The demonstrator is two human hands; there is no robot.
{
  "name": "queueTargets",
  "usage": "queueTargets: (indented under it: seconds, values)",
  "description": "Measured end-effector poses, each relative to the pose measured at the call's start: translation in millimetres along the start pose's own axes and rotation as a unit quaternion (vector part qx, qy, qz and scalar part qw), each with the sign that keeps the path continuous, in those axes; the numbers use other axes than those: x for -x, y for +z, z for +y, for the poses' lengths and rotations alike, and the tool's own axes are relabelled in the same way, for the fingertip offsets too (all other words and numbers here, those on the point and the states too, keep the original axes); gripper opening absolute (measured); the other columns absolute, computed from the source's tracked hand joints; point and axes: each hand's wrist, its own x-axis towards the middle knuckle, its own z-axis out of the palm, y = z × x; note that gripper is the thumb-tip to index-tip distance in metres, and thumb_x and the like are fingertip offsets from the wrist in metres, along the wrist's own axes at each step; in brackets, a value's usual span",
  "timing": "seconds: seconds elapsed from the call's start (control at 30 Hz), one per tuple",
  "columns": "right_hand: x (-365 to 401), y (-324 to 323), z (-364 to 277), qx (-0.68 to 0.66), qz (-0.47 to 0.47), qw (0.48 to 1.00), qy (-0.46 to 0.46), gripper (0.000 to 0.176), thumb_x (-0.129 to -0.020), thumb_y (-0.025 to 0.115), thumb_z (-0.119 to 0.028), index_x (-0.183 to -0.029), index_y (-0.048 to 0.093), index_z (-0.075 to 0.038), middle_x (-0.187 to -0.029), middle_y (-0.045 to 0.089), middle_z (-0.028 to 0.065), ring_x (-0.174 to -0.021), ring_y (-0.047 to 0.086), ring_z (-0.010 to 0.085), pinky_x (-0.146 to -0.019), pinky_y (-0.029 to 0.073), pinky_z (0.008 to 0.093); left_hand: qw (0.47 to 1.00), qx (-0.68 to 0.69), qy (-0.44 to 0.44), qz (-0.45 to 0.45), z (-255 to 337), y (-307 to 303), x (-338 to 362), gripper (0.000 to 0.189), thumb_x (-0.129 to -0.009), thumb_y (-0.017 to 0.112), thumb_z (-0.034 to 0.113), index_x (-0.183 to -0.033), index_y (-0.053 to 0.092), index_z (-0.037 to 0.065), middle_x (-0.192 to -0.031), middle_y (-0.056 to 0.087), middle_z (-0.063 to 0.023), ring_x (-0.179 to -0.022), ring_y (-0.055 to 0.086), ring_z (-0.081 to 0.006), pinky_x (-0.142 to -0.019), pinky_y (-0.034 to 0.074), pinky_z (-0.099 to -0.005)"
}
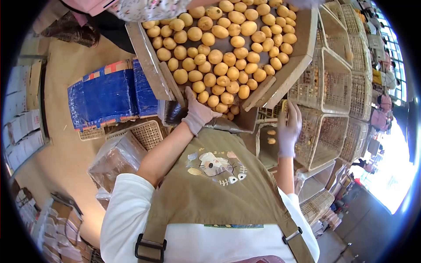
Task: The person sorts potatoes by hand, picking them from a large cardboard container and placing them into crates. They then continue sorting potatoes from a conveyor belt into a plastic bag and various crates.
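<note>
Many round yellow fruits (220, 69) lie on a sorting tray with wooden side boards (293, 76); they narrow toward a chute at its near end. My left hand (198, 112), in a pale glove, rests at the left edge of this chute, thumb and fingers apart, holding nothing. To the right of the tray, my right hand (290, 131), also gloved, is raised with its fingers stretched and nothing in them. Just left of it, a few fruits (271, 136) lie in a container below.
Plastic crates (326, 136) are stacked along the right. A blue wrapped stack (103, 98) stands at the left, above a plastic-lined crate (118, 153). Another person's patterned sleeve (149, 9) reaches over the tray's far side.
</note>
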Motion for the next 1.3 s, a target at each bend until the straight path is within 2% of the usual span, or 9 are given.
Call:
queueTargets:
  seconds: [0.07, 0.23, 0.37, 0.57, 0.77, 0.93, 1.07, 1.17, 1.3]
  values:
    - [-40, 32, -46, -0.088, -0.028, 0.990, -0.106, 0.036, -0.084, 0.064, 0.001, -0.120, 0.066, -0.005, -0.122, 0.065, 0.0181, -0.101, 0.067, 0.0336, -0.084, 0.055, 0.0407, 1.000, 0.010, -0.013, -0.001, 0, 2, 0, 0.110, -0.075, 0.031, 0.094, -0.160, 0.021, 0.025, -0.166, 0.017, -0.0069, -0.151, 0.016, -0.0414, -0.110, 0.006, -0.0760]
    - [-110, 153, -89, 0.159, -0.212, 0.924, -0.274, 0.045, -0.089, 0.057, -0.006, -0.133, 0.052, -0.013, -0.124, 0.059, 0.0182, -0.105, 0.067, 0.0320, -0.083, 0.054, 0.0441, 1.000, -0.020, 0.009, -0.003, 2, -11, 2, 0.112, -0.075, 0.033, 0.094, -0.160, 0.021, 0.022, -0.167, 0.018, -0.0070, -0.151, 0.017, -0.0410, -0.111, 0.002, -0.0750]
    - [-151, 140, -117, 0.201, -0.375, 0.877, -0.222, 0.040, -0.085, 0.065, -0.021, -0.123, 0.057, -0.010, -0.122, 0.057, 0.0201, -0.106, 0.065, 0.0362, -0.085, 0.053, 0.0454, 0.998, -0.006, 0.060, 0.010, 1, 2, 9, 0.104, -0.081, 0.032, 0.089, -0.160, 0.020, 0.022, -0.167, 0.018, -0.0071, -0.151, 0.016, -0.0403, -0.110, 0.000, -0.0755]
    - [-190, 137, -120, 0.104, -0.249, 0.951, -0.149, 0.046, -0.082, 0.063, -0.029, -0.126, 0.055, -0.016, -0.125, 0.060, 0.0186, -0.106, 0.066, 0.0363, -0.087, 0.052, 0.0441, 0.998, 0.048, 0.037, 0.007, 1, -1, 7, 0.100, -0.083, 0.029, 0.088, -0.159, 0.021, 0.024, -0.166, 0.020, -0.0051, -0.152, 0.014, -0.0403, -0.108, 0.001, -0.0786]
    - [-210, 143, -166, 0.308, -0.362, 0.870, -0.129, 0.046, -0.090, 0.061, -0.020, -0.134, 0.051, -0.008, -0.122, 0.068, 0.0160, -0.112, 0.067, 0.0332, -0.091, 0.052, 0.0510, 0.998, 0.055, 0.002, 0.012, 4, -3, 6, 0.104, -0.079, 0.036, 0.090, -0.159, 0.021, 0.025, -0.166, 0.020, -0.0050, -0.151, 0.016, -0.0397, -0.111, -0.001, -0.0753]
    - [-192, 137, -111, 0.193, -0.387, 0.882, -0.186, 0.050, -0.085, 0.064, -0.025, -0.133, 0.055, -0.020, -0.140, 0.052, 0.0178, -0.120, 0.060, 0.0362, -0.097, 0.050, 0.0455, 0.999, 0.044, 0.012, -0.030, 6, 3, 11, 0.107, -0.079, 0.031, 0.090, -0.160, 0.018, 0.022, -0.167, 0.016, -0.0053, -0.152, 0.011, -0.0416, -0.109, -0.002, -0.0769]
    - [-162, 136, -111, 0.159, -0.334, 0.921, -0.118, 0.045, -0.085, 0.062, -0.020, -0.130, 0.058, -0.023, -0.131, 0.054, 0.0189, -0.112, 0.062, 0.0386, -0.098, 0.048, 0.0461, 1.000, 0.019, 0.022, 0.006, 6, 1, 7, 0.103, -0.081, 0.031, 0.088, -0.160, 0.019, 0.023, -0.167, 0.015, -0.0049, -0.152, 0.012, -0.0411, -0.109, 0.000, -0.0770]
    - [-105, 95, -94, -0.101, -0.137, 0.982, -0.085, 0.040, -0.083, 0.068, -0.017, -0.123, 0.062, -0.021, -0.121, 0.056, 0.0210, -0.105, 0.062, 0.0428, -0.087, 0.053, 0.0462, 0.999, 0.042, 0.017, 0.022, 6, 8, 13, 0.102, -0.083, 0.031, 0.087, -0.160, 0.019, 0.022, -0.167, 0.016, -0.0055, -0.152, 0.012, -0.0409, -0.110, 0.003, -0.0769]
    - [10, 32, 0, -0.058, 0.020, 0.995, -0.085, 0.043, -0.080, 0.069, -0.001, -0.121, 0.066, -0.014, -0.128, 0.054, 0.0239, -0.109, 0.061, 0.0377, -0.091, 0.052, 0.0445, 0.998, 0.067, 0.003, -0.003, 8, -1, 11, 0.103, -0.082, 0.031, 0.087, -0.160, 0.017, 0.022, -0.167, 0.016, -0.0064, -0.152, 0.013, -0.0408, -0.110, 0.005, -0.0769]
